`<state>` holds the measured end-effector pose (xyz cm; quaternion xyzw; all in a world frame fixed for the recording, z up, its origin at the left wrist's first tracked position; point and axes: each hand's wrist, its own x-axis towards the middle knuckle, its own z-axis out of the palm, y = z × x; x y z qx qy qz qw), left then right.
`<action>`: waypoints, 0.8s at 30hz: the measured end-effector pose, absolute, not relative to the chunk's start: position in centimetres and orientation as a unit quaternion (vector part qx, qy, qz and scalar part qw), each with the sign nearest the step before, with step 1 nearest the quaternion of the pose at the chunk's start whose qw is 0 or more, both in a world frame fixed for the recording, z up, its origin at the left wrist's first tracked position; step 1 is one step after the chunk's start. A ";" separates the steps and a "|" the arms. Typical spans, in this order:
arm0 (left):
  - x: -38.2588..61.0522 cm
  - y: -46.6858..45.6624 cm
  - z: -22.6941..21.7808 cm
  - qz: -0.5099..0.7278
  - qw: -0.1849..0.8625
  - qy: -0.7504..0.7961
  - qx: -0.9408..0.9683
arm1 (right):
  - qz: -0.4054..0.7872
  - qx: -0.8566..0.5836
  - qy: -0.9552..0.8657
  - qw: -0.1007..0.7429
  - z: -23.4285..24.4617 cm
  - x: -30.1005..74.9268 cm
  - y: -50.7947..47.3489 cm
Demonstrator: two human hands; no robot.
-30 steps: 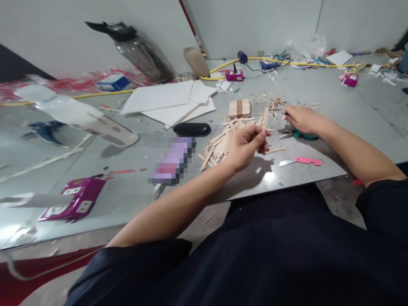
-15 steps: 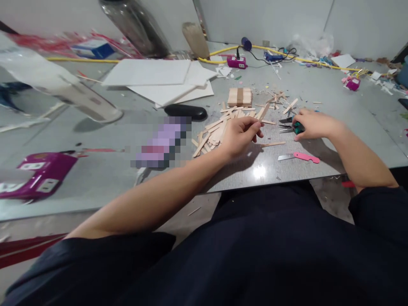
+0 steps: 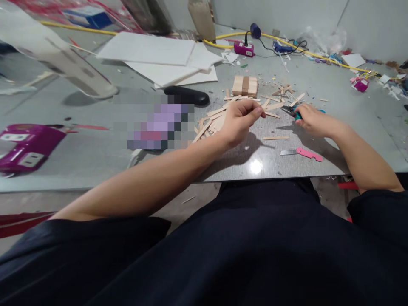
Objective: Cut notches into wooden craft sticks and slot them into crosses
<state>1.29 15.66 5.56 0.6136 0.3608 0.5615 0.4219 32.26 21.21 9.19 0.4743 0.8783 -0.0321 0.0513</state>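
One blue box bears blurred markings; over a grey table before a pale wall, the left hand pinches a wooden stick, the right hand grips pliers.

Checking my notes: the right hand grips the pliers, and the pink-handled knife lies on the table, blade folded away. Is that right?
The blade isn't folded away: the head view shows it out. The right hand grips the pliers, and the pink-handled knife lies on the table.

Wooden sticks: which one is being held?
The held stick is pinched in the left hand, pointing toward the pliers in the right hand. The others lie loose or bundled on the table.
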 end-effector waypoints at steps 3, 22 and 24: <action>0.9 15.6 6.3 0.551 0.446 0.346 0.614 | -0.079 0.405 0.911 -0.013 9.9 31.4 20.1; -1.4 16.7 8.3 0.445 0.360 0.226 0.789 | -0.092 0.207 0.956 -0.187 8.3 30.5 19.3; -1.5 16.7 8.3 0.445 0.356 0.226 0.790 | -0.087 0.198 0.956 -0.197 8.4 30.6 19.4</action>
